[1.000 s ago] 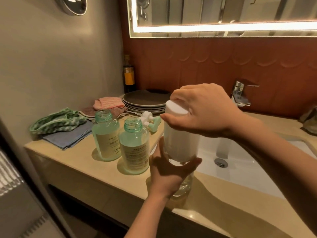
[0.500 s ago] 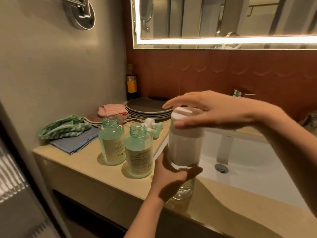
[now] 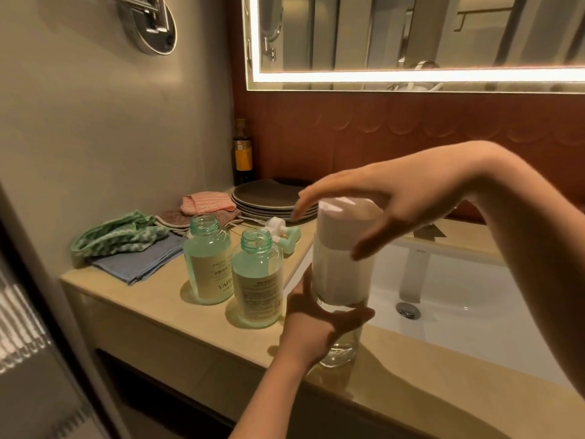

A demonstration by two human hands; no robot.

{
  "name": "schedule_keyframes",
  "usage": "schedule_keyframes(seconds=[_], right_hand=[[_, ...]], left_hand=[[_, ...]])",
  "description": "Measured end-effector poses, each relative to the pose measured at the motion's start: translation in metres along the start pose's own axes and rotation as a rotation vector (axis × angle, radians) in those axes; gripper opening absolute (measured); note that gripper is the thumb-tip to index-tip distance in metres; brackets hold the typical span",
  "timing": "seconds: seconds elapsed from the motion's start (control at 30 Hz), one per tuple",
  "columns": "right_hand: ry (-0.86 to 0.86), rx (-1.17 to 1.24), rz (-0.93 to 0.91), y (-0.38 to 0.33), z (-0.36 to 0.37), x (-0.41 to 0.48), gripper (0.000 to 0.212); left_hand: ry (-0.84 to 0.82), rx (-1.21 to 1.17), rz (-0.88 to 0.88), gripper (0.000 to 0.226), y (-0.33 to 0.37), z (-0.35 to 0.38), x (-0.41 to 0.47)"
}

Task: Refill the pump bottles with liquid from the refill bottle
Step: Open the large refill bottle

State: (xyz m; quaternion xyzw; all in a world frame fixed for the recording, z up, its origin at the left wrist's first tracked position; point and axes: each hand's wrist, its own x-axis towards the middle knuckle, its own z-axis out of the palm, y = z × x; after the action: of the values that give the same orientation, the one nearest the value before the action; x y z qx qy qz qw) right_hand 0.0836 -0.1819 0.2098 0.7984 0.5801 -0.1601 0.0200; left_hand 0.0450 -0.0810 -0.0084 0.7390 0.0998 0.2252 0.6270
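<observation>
Head view: my left grip (image 3: 316,324) holds the refill bottle (image 3: 343,277) on the worktop (image 3: 152,315), beside the open pump bottles (image 3: 258,280). My right grip (image 3: 399,198) is spread wide over the cap (image 3: 345,226). Twist carelessly and it may tip and spill.

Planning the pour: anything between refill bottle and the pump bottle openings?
Only its own white cap, still on under the right hand. The far pump bottle and near pump bottle stand open beside it; pumps lie behind.

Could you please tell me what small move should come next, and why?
Probably close the right hand on the white cap and twist: it hovers open over the cap, the left hand grips the white refill bottle, and both clear green pump bottles stand uncapped.
</observation>
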Motion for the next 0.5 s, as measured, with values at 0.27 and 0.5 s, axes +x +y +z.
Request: schedule_keyframes(seconds=[0.27,0.5], right_hand=[[0.367,-0.483,0.378,-0.016,0.017,0.024,0.083],[0.116,-0.117,0.003,0.006,0.005,0.007,0.033]], left_hand=[[0.022,-0.005,-0.007,0.088,0.001,0.002,-0.002],[0.042,0.052,0.008,0.086,-0.003,0.002,0.002]])
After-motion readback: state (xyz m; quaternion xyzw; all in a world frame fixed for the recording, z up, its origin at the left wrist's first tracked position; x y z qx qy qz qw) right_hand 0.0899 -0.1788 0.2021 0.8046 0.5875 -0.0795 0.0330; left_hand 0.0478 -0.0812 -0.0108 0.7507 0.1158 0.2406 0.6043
